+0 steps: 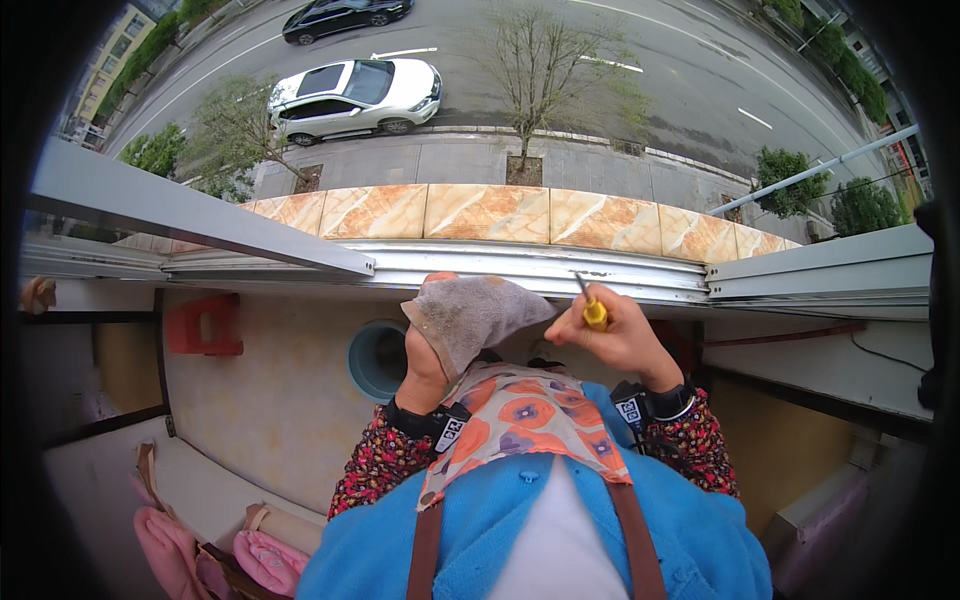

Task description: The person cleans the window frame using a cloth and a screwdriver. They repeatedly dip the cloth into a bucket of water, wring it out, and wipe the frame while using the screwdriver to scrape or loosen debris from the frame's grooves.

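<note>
My left hand (424,358) is closed on a grey cloth (478,316), which drapes over its fingers and stretches out to the right in a point. In my right hand (632,338) is a small screwdriver (595,314) with a yellow handle, gripped between thumb and fingers. Its short dark shaft points up and away from me. Just beyond both hands runs the metal track of a sliding window (530,268), with dark specks near the screwdriver's tip. Whether that tip touches the track I cannot tell.
A window sash (200,222) reaches in from the left, another frame (815,268) from the right. Past the track lies a marbled tile ledge (490,214) above a street with cars. Below stand a blue bucket (360,370) and a red stool (205,325); pink bedding (268,560) is at lower left.
</note>
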Action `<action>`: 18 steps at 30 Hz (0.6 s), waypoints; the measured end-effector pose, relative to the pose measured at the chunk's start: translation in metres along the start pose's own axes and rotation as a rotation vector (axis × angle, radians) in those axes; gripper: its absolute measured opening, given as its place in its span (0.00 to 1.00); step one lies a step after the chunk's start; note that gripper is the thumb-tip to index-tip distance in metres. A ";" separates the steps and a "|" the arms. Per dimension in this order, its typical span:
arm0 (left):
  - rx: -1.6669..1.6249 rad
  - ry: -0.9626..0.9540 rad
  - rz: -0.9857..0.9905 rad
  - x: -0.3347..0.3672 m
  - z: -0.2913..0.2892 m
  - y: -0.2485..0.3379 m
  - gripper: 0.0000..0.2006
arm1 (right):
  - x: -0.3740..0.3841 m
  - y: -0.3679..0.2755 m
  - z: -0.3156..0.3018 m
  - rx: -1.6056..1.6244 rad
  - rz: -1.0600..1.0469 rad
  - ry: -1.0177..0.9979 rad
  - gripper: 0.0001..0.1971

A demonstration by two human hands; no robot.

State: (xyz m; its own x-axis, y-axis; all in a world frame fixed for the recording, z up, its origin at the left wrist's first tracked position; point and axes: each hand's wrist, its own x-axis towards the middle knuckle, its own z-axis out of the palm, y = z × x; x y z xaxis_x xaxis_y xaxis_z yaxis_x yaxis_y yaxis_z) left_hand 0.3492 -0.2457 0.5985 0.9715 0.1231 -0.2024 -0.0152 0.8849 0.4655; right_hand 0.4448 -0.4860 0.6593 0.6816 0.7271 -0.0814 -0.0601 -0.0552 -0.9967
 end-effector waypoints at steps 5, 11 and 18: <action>-0.279 -0.041 -0.044 -0.009 0.005 0.006 0.22 | 0.024 0.046 -0.009 0.008 0.046 0.161 0.12; -0.196 -0.222 0.024 -0.012 0.004 0.006 0.23 | 0.034 0.061 0.015 -0.278 -0.003 -0.027 0.14; 0.083 0.000 -0.028 -0.027 -0.024 0.024 0.27 | 0.045 0.043 -0.025 -0.434 -0.024 0.169 0.14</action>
State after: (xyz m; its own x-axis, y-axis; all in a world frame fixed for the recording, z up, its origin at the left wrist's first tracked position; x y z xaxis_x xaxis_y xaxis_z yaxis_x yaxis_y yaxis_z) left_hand 0.3173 -0.2169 0.5946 0.9712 0.0987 -0.2169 0.0321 0.8478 0.5293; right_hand 0.4911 -0.4727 0.6124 0.7904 0.6122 -0.0223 0.2430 -0.3468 -0.9059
